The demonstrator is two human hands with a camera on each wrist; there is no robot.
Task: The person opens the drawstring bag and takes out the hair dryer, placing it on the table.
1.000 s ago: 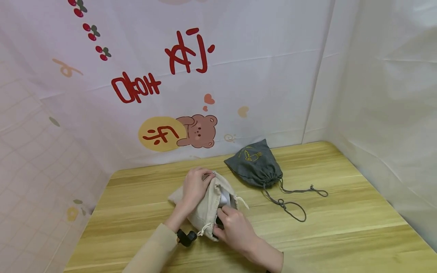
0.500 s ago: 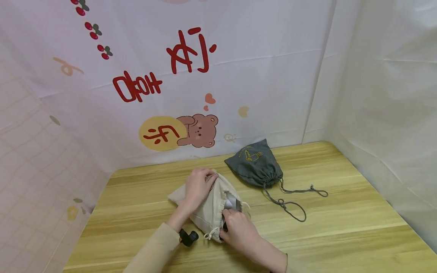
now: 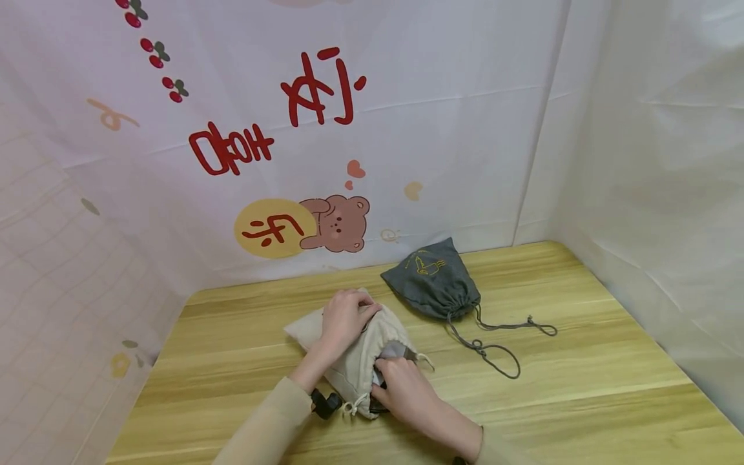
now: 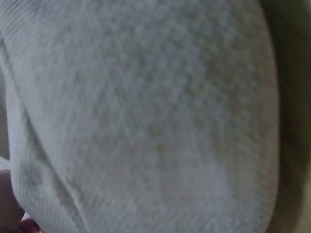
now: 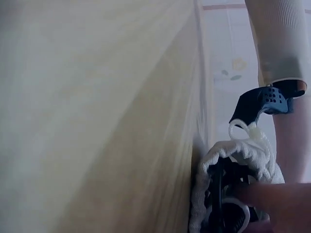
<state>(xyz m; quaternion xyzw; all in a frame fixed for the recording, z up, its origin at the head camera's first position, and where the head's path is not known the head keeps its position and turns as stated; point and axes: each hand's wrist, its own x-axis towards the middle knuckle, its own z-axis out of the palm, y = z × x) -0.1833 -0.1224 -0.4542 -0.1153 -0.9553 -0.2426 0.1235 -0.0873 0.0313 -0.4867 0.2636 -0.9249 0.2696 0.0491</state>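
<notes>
A beige cloth drawstring bag (image 3: 351, 368) lies on the table, its mouth facing right. My left hand (image 3: 341, 321) holds the cloth at the bag's upper side, fingers bent over a fold. My right hand (image 3: 407, 389) is at the open mouth, its fingertips inside. Between its thumb and fingers is a black object (image 5: 217, 191) with thin curved parts; the kind cannot be made out. A pale grey-white thing (image 3: 393, 351) shows inside the mouth. White drawstrings (image 5: 255, 136) hang from the rim. Blurred bag cloth (image 4: 146, 116) fills most of the left wrist view.
A dark grey drawstring bag (image 3: 434, 281) with a yellow design lies behind and to the right, its grey cords (image 3: 494, 349) spread on the wooden table (image 3: 581, 387). A printed white curtain (image 3: 465, 129) stands behind. A black wrist device (image 3: 327, 403) is on the left forearm.
The left hand has shifted slightly right along the bag. The bag's mouth has moved a little right, and its cloth reaches further over the contents. The right hand stays at the mouth.
</notes>
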